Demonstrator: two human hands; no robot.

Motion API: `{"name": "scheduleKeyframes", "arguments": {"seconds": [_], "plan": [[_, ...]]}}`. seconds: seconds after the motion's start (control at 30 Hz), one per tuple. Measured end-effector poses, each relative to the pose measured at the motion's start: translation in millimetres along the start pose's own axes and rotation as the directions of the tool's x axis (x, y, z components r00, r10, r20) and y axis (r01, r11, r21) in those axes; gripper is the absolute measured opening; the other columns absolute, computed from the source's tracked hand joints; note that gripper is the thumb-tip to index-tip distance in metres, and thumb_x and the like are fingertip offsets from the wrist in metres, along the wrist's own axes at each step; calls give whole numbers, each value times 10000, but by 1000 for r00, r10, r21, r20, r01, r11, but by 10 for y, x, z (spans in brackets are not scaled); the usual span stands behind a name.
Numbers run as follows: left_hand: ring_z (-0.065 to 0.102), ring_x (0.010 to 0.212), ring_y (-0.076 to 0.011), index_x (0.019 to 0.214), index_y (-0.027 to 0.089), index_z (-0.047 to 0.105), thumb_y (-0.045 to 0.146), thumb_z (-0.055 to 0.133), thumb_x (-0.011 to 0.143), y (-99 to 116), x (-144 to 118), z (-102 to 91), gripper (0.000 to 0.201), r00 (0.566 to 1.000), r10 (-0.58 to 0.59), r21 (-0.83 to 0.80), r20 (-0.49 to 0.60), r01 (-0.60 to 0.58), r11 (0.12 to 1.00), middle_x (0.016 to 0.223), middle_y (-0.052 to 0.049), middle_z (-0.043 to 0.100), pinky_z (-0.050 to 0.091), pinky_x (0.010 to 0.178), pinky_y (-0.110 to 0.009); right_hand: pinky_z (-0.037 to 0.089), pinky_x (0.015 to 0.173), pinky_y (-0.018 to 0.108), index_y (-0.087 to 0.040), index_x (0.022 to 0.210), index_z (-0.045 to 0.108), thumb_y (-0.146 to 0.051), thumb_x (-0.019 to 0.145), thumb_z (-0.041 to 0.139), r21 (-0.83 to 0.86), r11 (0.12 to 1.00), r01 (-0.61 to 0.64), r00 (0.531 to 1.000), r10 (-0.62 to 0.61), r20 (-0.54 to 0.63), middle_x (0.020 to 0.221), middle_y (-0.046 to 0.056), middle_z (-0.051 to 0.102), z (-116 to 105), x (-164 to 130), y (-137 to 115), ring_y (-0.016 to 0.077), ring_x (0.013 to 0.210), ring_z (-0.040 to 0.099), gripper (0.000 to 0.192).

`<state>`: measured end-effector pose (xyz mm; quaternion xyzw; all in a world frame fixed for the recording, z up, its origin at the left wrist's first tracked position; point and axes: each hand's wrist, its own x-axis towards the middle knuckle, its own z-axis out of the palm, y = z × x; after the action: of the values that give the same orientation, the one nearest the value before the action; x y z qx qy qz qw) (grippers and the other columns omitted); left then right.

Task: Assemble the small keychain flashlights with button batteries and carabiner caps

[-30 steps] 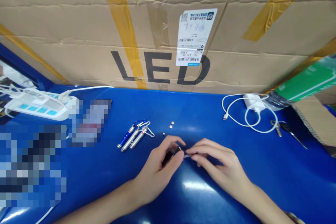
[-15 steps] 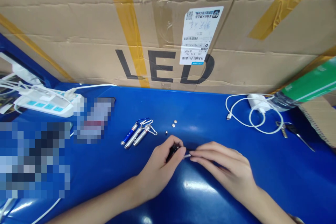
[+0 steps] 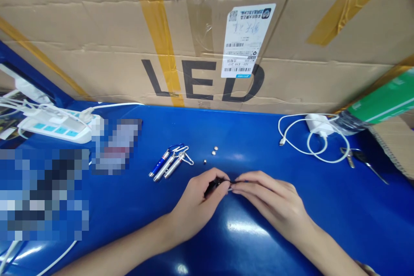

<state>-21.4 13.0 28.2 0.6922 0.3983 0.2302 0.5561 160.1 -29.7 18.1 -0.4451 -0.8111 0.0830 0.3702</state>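
My left hand point(image 3: 200, 200) is closed around a small black object point(image 3: 211, 185), mostly hidden by the fingers. My right hand point(image 3: 274, 200) has its fingertips pinched together at the object's right end, almost touching my left thumb. A small silvery piece point(image 3: 230, 189) shows between the two hands; what the right fingertips grip is too hidden to name. Beyond my left hand lie a blue keychain penlight point(image 3: 159, 164) and two silver penlights point(image 3: 165, 169) with clips. Two silver button cells point(image 3: 214, 152) and a smaller silvery piece point(image 3: 205, 161) lie just past my fingers.
A large cardboard box point(image 3: 110, 30) walls off the back of the blue table point(image 3: 252, 138). A white power strip point(image 3: 61, 127) and a blurred-out phone-like shape point(image 3: 118, 146) are at left. On the right lie a white charger with cable point(image 3: 318, 125) and keys point(image 3: 365, 161).
My right fingertips have come closer to my left thumb, and less of the silvery piece shows between them. A dark strip now shows at the right fingertips.
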Motion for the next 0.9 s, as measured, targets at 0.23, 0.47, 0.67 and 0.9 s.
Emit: {"name": "scheduleKeyframes", "arguments": {"seconds": [0.23,0.47,0.67,0.9], "plan": [[356,560,-107,785,190,479,282,479,848,14,6,-1,112,998,-42,12,-51,43,999,641,52,406,301,525,-221,526,611,210,-182,911,655,-101,874,526,-14,1000,-26,996,25,-80,900,58,682,-8,-12,-11,124,732,658,156],[385,612,-119,759,180,485,323,416,893,-2,-10,-13,207,1000,-7,-17,-17,7,1000,673,33,439,304,552,-227,550,663,212,-182,895,662,-102,836,584,-13,996,-85,988,82,-132,932,67,701,-13,14,-45,143,788,679,126],[429,629,-118,718,171,495,264,359,925,-8,8,-20,264,999,29,22,-26,-28,999,671,31,466,327,606,-225,530,499,166,-187,917,660,-155,828,614,157,974,-163,981,177,-74,880,42,710,50,14,-43,109,642,667,105],[453,619,-116,713,180,463,205,336,927,-113,16,-20,249,980,196,218,-37,-184,958,671,33,458,338,614,-225,545,639,224,-156,1162,587,-160,911,504,-8,1000,9,999,-9,-44,897,57,706,47,15,-29,131,744,671,265]]}}
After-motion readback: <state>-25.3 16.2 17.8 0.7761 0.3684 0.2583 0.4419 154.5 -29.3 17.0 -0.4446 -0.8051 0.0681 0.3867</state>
